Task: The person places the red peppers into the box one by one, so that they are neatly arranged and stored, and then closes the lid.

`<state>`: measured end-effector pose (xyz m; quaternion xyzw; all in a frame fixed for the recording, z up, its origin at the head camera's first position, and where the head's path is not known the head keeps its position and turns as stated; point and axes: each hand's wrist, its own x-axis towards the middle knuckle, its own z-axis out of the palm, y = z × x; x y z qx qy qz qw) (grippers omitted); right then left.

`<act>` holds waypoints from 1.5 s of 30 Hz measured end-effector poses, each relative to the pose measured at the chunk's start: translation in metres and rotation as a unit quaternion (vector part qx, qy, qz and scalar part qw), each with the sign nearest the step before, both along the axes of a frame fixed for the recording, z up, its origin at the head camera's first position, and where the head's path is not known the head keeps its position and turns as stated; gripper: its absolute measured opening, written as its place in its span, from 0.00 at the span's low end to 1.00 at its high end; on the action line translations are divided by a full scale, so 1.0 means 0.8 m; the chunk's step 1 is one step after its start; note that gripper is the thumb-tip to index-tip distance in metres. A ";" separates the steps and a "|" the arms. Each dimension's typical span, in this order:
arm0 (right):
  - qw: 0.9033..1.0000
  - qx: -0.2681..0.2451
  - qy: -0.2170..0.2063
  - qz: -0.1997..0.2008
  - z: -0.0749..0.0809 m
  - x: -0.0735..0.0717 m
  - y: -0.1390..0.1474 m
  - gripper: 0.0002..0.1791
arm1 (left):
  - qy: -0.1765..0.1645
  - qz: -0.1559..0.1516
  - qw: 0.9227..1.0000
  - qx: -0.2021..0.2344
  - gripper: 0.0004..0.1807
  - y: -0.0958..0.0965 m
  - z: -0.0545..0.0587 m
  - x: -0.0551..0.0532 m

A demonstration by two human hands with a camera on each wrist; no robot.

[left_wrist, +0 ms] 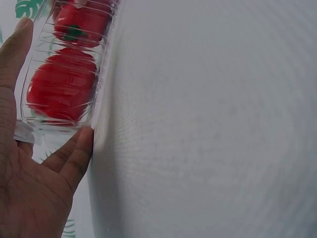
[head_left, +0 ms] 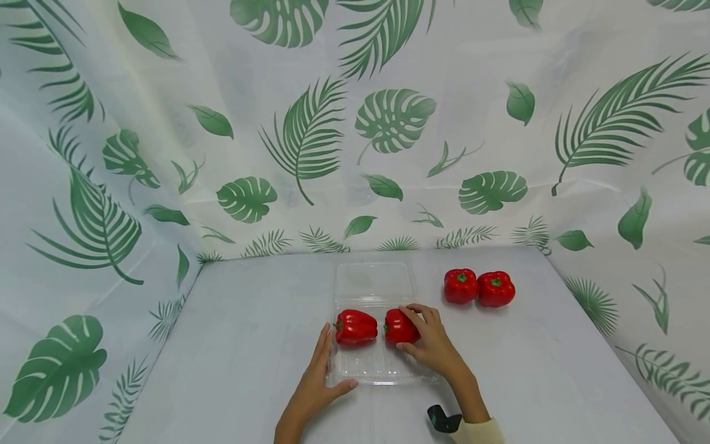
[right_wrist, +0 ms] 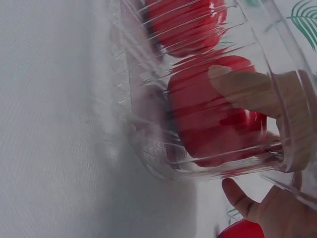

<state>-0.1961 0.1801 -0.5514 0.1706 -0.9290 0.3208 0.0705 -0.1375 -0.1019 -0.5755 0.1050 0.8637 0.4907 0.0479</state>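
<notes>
Inside the clear container (head_left: pixel 363 367), right hand (head_left: pixel 436 341) around a red pepper (head_left: pixel 397 328)

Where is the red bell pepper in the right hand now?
In the head view, the held red bell pepper is inside the clear plastic clamshell, on its right side, right of a second bell pepper.

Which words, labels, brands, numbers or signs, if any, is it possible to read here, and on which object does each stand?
None can be read.
The red peppers and the clear container show no legible lettering; the cloth backdrop bears only green leaf prints.
The dark device at the bottom of the head view is too small to tell.
</notes>
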 end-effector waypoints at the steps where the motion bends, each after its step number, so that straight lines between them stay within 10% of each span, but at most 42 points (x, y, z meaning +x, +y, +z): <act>1: 1.000 0.000 0.002 0.001 -0.001 0.000 0.000 0.45 | 0.002 0.000 1.000 0.000 0.61 0.000 -0.001 0.000; 45: 1.000 -0.004 0.003 -0.016 0.000 0.007 -0.003 0.45 | 0.009 0.002 1.000 -0.002 0.61 -0.001 -0.004 0.001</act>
